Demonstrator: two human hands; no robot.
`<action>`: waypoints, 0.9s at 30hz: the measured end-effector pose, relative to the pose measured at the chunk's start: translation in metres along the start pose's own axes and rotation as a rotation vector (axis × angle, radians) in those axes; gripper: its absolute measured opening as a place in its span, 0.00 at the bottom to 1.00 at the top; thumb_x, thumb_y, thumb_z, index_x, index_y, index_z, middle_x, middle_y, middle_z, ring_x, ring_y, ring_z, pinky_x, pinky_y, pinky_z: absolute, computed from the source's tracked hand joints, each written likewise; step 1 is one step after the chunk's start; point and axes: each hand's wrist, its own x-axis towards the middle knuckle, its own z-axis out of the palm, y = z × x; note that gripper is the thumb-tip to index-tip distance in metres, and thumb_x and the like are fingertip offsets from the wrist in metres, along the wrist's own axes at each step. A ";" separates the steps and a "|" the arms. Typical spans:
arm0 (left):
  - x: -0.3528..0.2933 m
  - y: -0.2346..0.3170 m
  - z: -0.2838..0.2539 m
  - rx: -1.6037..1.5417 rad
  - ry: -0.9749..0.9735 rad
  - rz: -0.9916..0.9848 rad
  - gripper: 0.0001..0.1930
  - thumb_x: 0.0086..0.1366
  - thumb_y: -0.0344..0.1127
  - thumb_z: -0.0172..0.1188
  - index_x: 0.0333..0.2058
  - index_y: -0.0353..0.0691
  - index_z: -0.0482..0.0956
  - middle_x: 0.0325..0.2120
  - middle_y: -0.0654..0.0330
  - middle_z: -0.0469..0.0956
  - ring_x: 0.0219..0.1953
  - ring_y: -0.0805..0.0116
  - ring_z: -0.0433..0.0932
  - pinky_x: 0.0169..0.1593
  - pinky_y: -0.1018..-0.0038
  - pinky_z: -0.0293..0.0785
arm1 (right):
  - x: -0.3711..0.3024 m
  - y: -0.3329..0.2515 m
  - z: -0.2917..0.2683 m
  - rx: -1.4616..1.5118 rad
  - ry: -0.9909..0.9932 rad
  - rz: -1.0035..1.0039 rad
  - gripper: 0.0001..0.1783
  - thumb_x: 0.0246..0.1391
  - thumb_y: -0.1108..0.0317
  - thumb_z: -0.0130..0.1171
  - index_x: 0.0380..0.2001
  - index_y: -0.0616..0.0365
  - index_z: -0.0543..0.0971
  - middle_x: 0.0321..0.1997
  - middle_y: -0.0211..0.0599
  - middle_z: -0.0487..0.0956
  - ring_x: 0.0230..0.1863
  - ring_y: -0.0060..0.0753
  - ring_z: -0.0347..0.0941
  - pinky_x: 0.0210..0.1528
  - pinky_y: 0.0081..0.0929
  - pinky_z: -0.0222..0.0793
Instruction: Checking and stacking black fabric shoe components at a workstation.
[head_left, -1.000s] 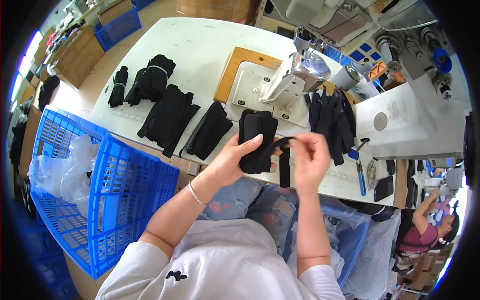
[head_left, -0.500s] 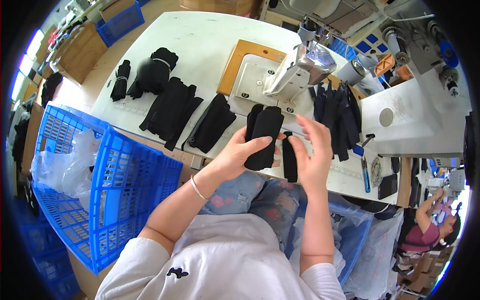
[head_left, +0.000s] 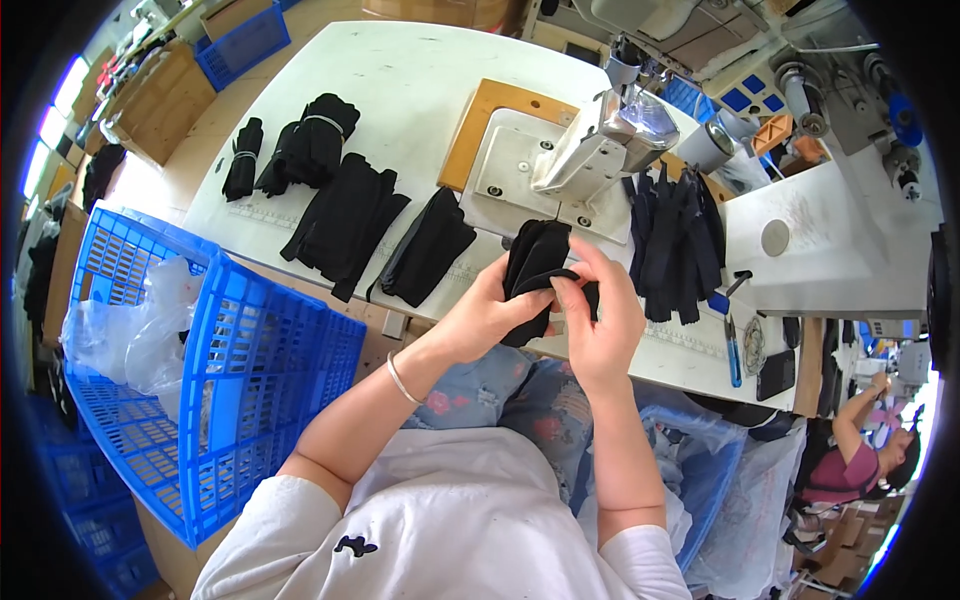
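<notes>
Over the table's front edge, my left hand (head_left: 482, 318) grips a thick stack of black fabric strips (head_left: 537, 248), thumb across its front. My right hand (head_left: 606, 330) is closed on a single black strip (head_left: 546, 281), pinched between thumb and fingers and bent across the lower part of the stack. The right fingertips reach behind it, partly hidden. Left of my hands, a loose pile of black strips (head_left: 428, 250) lies beside a larger pile (head_left: 345, 225). Farther left are a tied bundle (head_left: 320, 140) and a thin tied roll (head_left: 242, 160).
A sewing machine (head_left: 610, 135) stands just beyond my hands. Dark strips (head_left: 680, 240) hang over the table at its right, near blue-handled snips (head_left: 733, 350) and a dark flat phone-like object (head_left: 775, 372). A blue crate (head_left: 210, 400) stands at left. Another person (head_left: 850, 455) sits far right.
My right hand has brought its separate strip left onto the stack, where it now lies bent across the front. The stack has tilted and shifted slightly right in my left hand.
</notes>
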 end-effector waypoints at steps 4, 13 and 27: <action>-0.002 0.001 0.000 0.105 0.024 0.018 0.19 0.65 0.33 0.58 0.52 0.33 0.66 0.38 0.60 0.75 0.35 0.76 0.77 0.38 0.75 0.78 | 0.006 0.003 -0.001 -0.217 -0.095 -0.230 0.24 0.49 0.79 0.63 0.52 0.54 0.79 0.30 0.34 0.73 0.32 0.38 0.70 0.35 0.33 0.67; -0.003 0.007 0.006 0.217 0.027 -0.025 0.17 0.64 0.31 0.57 0.50 0.33 0.69 0.38 0.62 0.75 0.38 0.78 0.75 0.40 0.77 0.74 | 0.006 0.005 -0.004 -0.232 -0.061 -0.238 0.22 0.47 0.79 0.64 0.48 0.54 0.81 0.30 0.34 0.72 0.34 0.38 0.71 0.37 0.33 0.69; -0.003 0.004 -0.006 0.054 -0.058 -0.066 0.23 0.66 0.36 0.57 0.57 0.33 0.66 0.45 0.57 0.76 0.40 0.72 0.78 0.43 0.74 0.77 | -0.002 0.020 -0.011 -0.012 0.123 -0.142 0.09 0.47 0.78 0.64 0.34 0.58 0.81 0.39 0.35 0.82 0.47 0.37 0.75 0.50 0.31 0.69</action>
